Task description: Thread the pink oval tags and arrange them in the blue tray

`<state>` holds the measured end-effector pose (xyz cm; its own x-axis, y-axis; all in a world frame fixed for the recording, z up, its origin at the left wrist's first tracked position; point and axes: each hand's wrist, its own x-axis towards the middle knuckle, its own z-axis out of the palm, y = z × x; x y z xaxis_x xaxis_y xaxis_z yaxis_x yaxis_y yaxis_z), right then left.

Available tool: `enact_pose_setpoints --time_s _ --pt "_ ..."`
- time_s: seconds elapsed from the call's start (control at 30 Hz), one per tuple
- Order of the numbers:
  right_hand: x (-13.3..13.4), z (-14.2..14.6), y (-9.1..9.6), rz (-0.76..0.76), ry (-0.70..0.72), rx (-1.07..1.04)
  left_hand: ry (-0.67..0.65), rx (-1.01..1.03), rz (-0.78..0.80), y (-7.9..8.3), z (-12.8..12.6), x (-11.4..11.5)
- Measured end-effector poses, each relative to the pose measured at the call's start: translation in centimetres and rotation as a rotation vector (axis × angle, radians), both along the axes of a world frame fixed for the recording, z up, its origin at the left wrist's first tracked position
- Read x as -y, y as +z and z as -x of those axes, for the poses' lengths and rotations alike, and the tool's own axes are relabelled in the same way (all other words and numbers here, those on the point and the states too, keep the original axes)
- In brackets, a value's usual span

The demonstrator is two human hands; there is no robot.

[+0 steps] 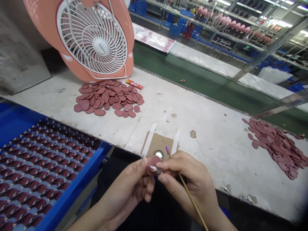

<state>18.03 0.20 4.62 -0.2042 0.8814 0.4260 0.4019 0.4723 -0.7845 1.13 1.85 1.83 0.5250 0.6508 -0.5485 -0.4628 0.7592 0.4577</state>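
Note:
My left hand (134, 186) pinches a small maroon oval pad (153, 164) with a shiny patch on it, close to the table's near edge. My right hand (187, 179) also has its fingers on the pad and holds a thin yellow stick with a purple needle tip (167, 150) that slants up over the table. Just beyond the hands lies a brown card (157, 143) taped down with two white strips, with a small round metal piece (159, 154) on it.
A heap of maroon oval pads (109, 98) lies before a pink fan (95, 38); another heap (276, 146) sits at right. A blue tray (79, 183) with rows of pads is at my left. A red packet (134, 84) and a green conveyor belt (204, 83) lie beyond.

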Motion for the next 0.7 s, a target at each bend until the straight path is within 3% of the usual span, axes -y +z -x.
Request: enact_pose_setpoints --time_s 0.2,0.33,0.47,0.6,0.7 --pt "0.7 0.8 -1.0 -0.406 -0.189 0.348 0.332 -0.261 -0.333 0.0 0.0 1.4" --pt "0.5 1.5 -1.6 -0.622 -0.187 0.465 0.393 -0.218 -0.328 0.5 0.0 1.7" --pt "0.2 2.2 -1.8 -0.655 -0.153 0.470 0.426 -0.252 -0.326 0.2 0.0 1.5" --pt "0.9 1.3 -2.1 -0.631 -0.160 0.401 0.463 -0.335 -0.412 -1.4 0.3 1.5" --pt "1.6 -0.9 -2.6 -0.629 -0.200 0.428 0.513 -0.624 -0.506 -2.9 2.2 1.2"
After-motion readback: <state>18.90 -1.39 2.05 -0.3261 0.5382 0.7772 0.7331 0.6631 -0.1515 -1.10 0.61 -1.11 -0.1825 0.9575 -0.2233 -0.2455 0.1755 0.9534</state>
